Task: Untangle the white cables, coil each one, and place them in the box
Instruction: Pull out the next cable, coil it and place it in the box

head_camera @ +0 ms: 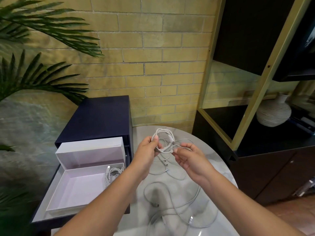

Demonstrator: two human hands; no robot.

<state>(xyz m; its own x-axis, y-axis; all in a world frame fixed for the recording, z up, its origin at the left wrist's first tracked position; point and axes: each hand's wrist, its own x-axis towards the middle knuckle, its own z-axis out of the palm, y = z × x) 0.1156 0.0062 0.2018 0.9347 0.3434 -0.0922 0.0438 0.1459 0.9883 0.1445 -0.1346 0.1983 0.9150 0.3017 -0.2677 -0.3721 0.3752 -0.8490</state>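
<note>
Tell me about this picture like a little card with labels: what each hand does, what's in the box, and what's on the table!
left hand: grips one side of the half-coiled cable
right hand: pinches the other side of the same cable
where held: in the air, above the table
box: open, lid standing up behind it
in the box: one coiled cable, at the right side
on the table: loose cables, not yet coiled

**Cable tally at the marble table**

From my remote station I count two hands, a left hand (pixel 146 149) and a right hand (pixel 189 155); one coiled cable (pixel 163 138) held between them; one more coil (pixel 112 174) in the single white box (pixel 76 189); one vase (pixel 273 113); and one table (pixel 209 160). It bears loose cables (pixel 190 220), too tangled to number.
</note>
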